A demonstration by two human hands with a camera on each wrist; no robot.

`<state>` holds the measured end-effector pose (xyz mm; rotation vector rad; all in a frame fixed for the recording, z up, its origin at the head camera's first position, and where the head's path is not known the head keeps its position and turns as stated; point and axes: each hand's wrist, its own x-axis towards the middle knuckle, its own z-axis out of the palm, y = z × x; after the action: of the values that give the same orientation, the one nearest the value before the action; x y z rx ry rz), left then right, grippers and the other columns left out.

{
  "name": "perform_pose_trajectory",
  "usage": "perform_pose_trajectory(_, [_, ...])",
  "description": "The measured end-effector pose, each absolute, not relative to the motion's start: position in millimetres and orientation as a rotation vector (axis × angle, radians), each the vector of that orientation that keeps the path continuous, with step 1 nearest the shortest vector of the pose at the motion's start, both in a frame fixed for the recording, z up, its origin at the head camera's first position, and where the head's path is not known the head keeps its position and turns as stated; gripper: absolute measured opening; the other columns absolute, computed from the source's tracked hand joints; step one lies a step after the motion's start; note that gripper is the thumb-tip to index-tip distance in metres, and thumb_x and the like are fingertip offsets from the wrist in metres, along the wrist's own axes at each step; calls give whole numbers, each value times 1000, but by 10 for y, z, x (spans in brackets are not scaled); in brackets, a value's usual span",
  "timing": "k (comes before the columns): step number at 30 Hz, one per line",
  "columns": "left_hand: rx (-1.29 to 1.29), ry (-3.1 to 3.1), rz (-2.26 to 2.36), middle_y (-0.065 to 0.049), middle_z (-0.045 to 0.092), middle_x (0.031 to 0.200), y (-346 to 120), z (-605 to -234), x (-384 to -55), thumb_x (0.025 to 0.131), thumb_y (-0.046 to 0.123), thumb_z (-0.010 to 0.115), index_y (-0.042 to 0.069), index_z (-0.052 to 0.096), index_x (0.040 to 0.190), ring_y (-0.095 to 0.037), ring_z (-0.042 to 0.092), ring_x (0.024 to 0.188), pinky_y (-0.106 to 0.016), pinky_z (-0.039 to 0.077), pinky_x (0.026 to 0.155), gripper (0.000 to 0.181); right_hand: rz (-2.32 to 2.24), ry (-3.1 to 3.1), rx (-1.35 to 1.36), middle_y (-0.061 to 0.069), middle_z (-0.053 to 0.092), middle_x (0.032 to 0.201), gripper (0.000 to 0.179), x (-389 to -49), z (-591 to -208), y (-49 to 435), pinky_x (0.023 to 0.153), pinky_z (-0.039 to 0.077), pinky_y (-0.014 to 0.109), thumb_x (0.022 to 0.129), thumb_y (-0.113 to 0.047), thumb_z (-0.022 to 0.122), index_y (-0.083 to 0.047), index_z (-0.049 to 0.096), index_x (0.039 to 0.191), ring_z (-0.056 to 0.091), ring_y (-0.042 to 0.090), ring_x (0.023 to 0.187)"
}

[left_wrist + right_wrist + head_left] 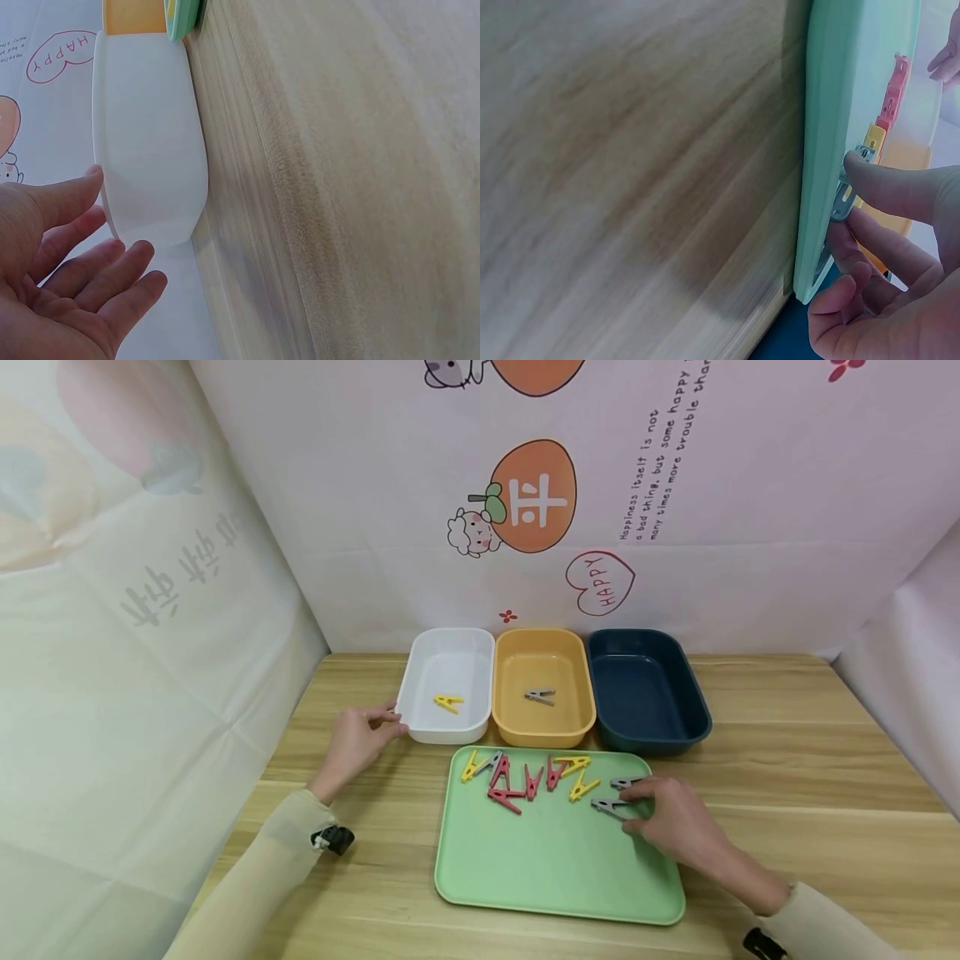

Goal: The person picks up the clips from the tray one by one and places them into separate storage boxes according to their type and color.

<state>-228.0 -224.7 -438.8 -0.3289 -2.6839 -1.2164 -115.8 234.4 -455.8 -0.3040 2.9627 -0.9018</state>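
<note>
At the white bin's (450, 735) front left corner, my left hand (358, 745) has thumb and forefinger on the rim, the other fingers loosely bent below it. My right hand (678, 822) is over the right side of the green tray (547, 868). Its thumb and forefinger pinch the legs of a grey clothespin (609, 808), also visible between them in the right wrist view. A second grey clothespin (627, 782) lies just behind, partly hidden by the fingers. Farther left on the tray are red clothespins (532, 783), yellow clothespins (582, 787) and another grey one (491, 762).
A yellow clothespin (448, 702) lies in the white bin. Beside it, an orange-yellow bin (543, 737) contains a grey clothespin (539, 695). A dark blue bin (652, 745) stands at the right end of the row. Behind the wooden table (787, 760) hangs a printed cloth (375, 527).
</note>
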Motion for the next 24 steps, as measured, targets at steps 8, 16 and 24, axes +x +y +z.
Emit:
perform_pose_trajectory(8, [-313, -2694, -1212, -22, 69, 131, -2250, -4393, -2274, 91, 9, 85, -7, 79, 101, -42, 69, 117, -53, 57, 96, 20, -884, 2942, -271, 25, 72, 120, 38, -1150, -4538, 2351, 95, 52, 64, 72, -8, 96, -3, 82, 107, 64, 49, 117])
perform_pose_trajectory(16, [-325, -2692, -1203, -23, 68, 130, -2250, -4395, -2287, 90, 8, 85, -8, 79, 102, -43, 69, 117, -53, 57, 95, 21, -885, 2938, -275, 23, 74, 116, 39, -1152, -4539, 2403, 91, 54, 62, 71, -9, 96, -1, 81, 107, 66, 46, 113])
perform_pose_trajectory(24, [-341, -2693, -1202, -23, 68, 131, -2255, -4393, -2287, 91, 8, 85, -8, 79, 102, -43, 68, 118, -52, 57, 95, 21, -895, 2940, -268, 23, 74, 115, 39, -1157, -4544, 2420, 91, 54, 62, 71, -10, 96, -1, 82, 107, 66, 46, 113])
